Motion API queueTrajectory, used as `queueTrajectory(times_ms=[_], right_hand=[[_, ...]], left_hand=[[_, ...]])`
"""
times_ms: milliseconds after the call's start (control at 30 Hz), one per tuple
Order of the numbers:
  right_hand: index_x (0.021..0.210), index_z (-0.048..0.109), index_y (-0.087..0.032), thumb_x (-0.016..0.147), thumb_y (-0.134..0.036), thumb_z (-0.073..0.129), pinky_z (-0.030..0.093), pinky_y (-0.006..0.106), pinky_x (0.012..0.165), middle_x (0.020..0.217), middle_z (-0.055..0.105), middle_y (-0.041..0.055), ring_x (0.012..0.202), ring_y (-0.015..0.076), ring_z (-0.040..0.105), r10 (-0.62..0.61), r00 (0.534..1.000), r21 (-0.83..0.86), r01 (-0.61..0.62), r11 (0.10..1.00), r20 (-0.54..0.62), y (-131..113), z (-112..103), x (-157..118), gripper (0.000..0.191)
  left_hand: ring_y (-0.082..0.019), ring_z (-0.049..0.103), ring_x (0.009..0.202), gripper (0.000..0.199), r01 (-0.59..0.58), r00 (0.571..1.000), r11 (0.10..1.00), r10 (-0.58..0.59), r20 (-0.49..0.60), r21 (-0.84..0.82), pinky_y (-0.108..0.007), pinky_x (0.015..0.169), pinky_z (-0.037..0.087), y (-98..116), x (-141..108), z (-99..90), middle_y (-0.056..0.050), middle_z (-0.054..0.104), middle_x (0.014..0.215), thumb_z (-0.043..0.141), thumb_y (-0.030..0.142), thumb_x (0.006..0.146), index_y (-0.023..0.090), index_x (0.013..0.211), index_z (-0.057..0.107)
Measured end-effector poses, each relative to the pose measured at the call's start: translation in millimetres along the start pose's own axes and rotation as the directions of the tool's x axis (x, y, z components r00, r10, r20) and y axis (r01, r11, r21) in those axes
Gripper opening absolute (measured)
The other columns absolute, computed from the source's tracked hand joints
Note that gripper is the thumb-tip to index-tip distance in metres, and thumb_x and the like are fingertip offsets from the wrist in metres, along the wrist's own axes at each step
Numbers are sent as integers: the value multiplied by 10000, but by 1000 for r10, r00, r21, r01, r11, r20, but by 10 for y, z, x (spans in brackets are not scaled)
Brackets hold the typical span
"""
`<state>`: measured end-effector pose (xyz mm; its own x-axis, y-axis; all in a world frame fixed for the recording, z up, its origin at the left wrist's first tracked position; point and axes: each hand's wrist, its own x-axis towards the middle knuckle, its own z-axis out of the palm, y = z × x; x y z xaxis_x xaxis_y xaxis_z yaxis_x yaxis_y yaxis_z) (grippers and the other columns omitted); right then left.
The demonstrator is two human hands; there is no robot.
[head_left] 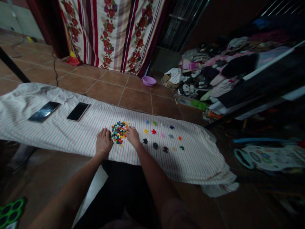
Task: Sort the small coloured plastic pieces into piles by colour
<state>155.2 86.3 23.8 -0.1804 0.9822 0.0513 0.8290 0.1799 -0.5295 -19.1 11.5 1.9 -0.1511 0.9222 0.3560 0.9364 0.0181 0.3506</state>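
Observation:
A mixed pile of small coloured pieces (118, 132) lies on the striped cloth (95, 133). My left hand (104, 140) rests on the cloth at the pile's left edge, its fingers together; whether anything is under them is hidden. At the right edge of the pile, the fingertips of my right hand (132, 136) are pinched together among the pieces, and what they hold is too small to name. Right of that hand, small groups sorted by colour sit in rows, among them a red group (153, 131), a black group (145, 141) and an orange group (179, 138).
Two dark phones, one (44, 112) farther left than the other (78, 111), lie on the cloth's left part. Beyond it, a purple basin (149, 81) stands on the tiled floor near a flowered curtain (114, 35). Heaped clothes (205, 70) fill the back right.

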Motion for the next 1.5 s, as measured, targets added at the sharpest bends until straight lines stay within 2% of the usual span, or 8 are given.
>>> queueTrajectory(times_ms=[200, 367, 533, 700, 933, 1067, 1267, 1500], right_hand=[[905, 674, -224, 803, -154, 615, 482, 229, 766, 921, 627, 2, 776, 120, 605, -13, 994, 122, 26, 992, -108, 79, 73, -88, 137], [885, 633, -213, 821, -194, 593, 510, 252, 817, 929, 670, 7, 809, 126, 651, -20, 982, 221, 62, 973, -188, 104, 99, -216, 78], [901, 600, -231, 825, -242, 563, 551, 249, 743, 915, 706, 8, 826, 139, 678, 9, 978, 356, 66, 932, -206, 128, 140, -335, 86], [837, 568, -233, 798, -271, 559, 564, 257, 688, 799, 690, 5, 729, 148, 677, 92, 968, 439, 20, 898, -233, 141, 165, -367, 55], [825, 568, -230, 773, -277, 552, 532, 258, 660, 728, 654, -7, 648, 147, 643, 101, 958, 405, 17, 914, -268, 179, 204, -574, 72], [819, 570, -239, 765, -261, 541, 528, 256, 662, 740, 675, -6, 680, 155, 665, 165, 946, 454, -21, 891, -280, 238, 153, -784, 65], [845, 571, -226, 762, -240, 535, 504, 268, 654, 730, 672, 6, 673, 170, 660, 302, 885, 402, -147, 904, -355, 421, -63, -954, 92], [887, 598, -199, 790, -219, 514, 478, 287, 715, 800, 670, 39, 742, 183, 640, 343, 816, 289, -226, 930, -466, 619, -270, -994, 130]], left_hand=[[-334, 453, 1338, 367, 7, 1000, 1000, -7, 12, -15, -500, 1095, 367, 1, 7, -4, -221, 564, 1353, 419, 144, 830, 101, 1151, 592], [-340, 450, 1340, 371, 2, 1000, 1000, -2, 15, -12, -500, 1098, 363, 3, 10, -5, -227, 566, 1350, 414, 146, 833, 91, 1155, 591], [-329, 464, 1329, 366, -4, 1000, 1000, 4, -15, -3, -494, 1086, 371, -9, -1, 13, -201, 579, 1333, 422, 154, 832, 120, 1159, 581], [-324, 484, 1310, 356, -8, 999, 1000, 8, -37, 16, -486, 1076, 380, -20, -6, 35, -177, 597, 1309, 432, 148, 825, 143, 1147, 583], [-322, 485, 1307, 326, -19, 999, 1000, 19, -31, 20, -483, 1080, 384, -10, 0, 9, -188, 590, 1310, 419, 144, 842, 133, 1119, 591], [-330, 484, 1302, 312, -35, 999, 999, 36, -28, 24, -487, 1064, 398, -7, 1, -16, -199, 582, 1312, 420, 146, 841, 129, 1104, 588], [-327, 489, 1293, 283, -43, 999, 999, 43, -27, 6, -485, 1058, 401, -7, 10, -37, -192, 585, 1291, 422, 143, 842, 140, 1071, 588], [-334, 511, 1265, 265, -39, 999, 996, 39, -5, 74, -472, 1041, 415, 15, 23, -59, -193, 602, 1279, 429, 141, 842, 117, 1042, 601]])
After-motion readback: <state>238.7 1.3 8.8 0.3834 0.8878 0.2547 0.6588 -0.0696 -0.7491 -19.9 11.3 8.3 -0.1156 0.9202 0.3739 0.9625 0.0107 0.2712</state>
